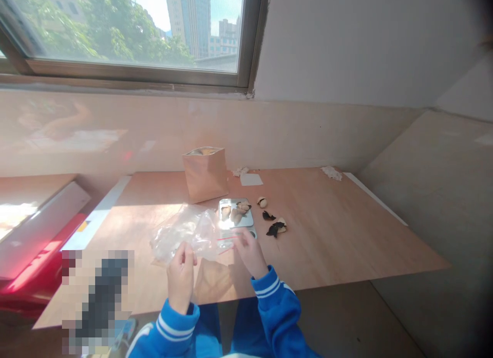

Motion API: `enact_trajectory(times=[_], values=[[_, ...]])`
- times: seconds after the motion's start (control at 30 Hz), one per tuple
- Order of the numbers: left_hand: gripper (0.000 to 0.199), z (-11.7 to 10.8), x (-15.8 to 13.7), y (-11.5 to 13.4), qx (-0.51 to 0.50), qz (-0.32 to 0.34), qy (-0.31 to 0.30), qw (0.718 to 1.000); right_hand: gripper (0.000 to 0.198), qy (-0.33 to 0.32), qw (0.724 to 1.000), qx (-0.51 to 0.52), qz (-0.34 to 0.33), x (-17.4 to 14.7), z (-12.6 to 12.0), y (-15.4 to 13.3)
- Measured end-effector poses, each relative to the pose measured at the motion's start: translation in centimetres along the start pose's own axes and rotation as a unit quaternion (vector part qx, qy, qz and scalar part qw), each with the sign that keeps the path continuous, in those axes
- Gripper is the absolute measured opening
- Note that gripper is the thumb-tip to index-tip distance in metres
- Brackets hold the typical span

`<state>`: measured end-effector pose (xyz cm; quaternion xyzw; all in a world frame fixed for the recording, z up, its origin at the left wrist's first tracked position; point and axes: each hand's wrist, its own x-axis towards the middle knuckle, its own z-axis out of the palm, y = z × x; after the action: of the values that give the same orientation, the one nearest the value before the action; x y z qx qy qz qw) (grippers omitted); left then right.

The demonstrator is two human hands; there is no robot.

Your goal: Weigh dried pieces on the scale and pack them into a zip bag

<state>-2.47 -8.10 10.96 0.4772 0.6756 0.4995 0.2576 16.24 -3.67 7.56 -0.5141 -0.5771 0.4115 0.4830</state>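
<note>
A clear plastic bag (183, 232) lies crumpled on the table, with a thin red strip (226, 239) showing near its right side. My left hand (181, 273) is closed at the bag's near edge; whether its fingers grip the plastic is hard to see. My right hand (250, 252) pinches at the end of the red strip, in front of a small silver scale (248, 222). On the scale's plate rest several pale, dried-looking pieces (236, 212). A flat brown paper piece or pouch (213, 281) lies between my hands at the front edge.
A brown paper pouch (206, 175) stands open-topped behind the bag. Right of the scale lie a pale round piece (262, 202) and dark curled pieces (275, 228). Farther back are a white card (251, 180) and crumpled tissue (332, 173). A red chair (34, 276) stands left.
</note>
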Motion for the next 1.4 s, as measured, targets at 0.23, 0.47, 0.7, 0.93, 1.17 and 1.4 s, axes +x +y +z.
enact_trajectory(times=[0.23, 0.47, 0.7, 0.93, 1.17, 1.4], values=[[0.045, 1.5, 3.5, 2.5, -0.042, -0.041, -0.024, 0.998, 0.035, -0.012, 0.980, -0.154, -0.124, 3.4, -2.7, 1.2], [0.048, 2.6, 5.4, 3.0, -0.026, -0.035, -0.055, 0.998, 0.049, -0.040, 0.920, -0.345, -0.182, 7.1, -2.8, 4.2], [0.047, 3.1, 4.6, 2.1, -0.005, -0.047, -0.045, 0.998, 0.041, -0.027, 0.899, -0.390, -0.196, 6.4, -2.3, 4.5], [0.046, 3.5, 4.4, 2.0, 0.010, -0.049, -0.049, 0.998, 0.023, 0.061, 0.928, -0.337, -0.144, 5.7, -2.3, 2.4], [0.045, 3.8, 4.3, 1.6, 0.062, -0.036, -0.059, 0.996, 0.032, 0.127, 0.991, -0.005, -0.036, 5.1, -2.2, -4.3], [0.041, 4.2, 3.6, 1.8, 0.061, -0.023, -0.084, 0.994, 0.036, 0.046, 0.999, 0.001, 0.021, 5.1, -0.2, -7.9]])
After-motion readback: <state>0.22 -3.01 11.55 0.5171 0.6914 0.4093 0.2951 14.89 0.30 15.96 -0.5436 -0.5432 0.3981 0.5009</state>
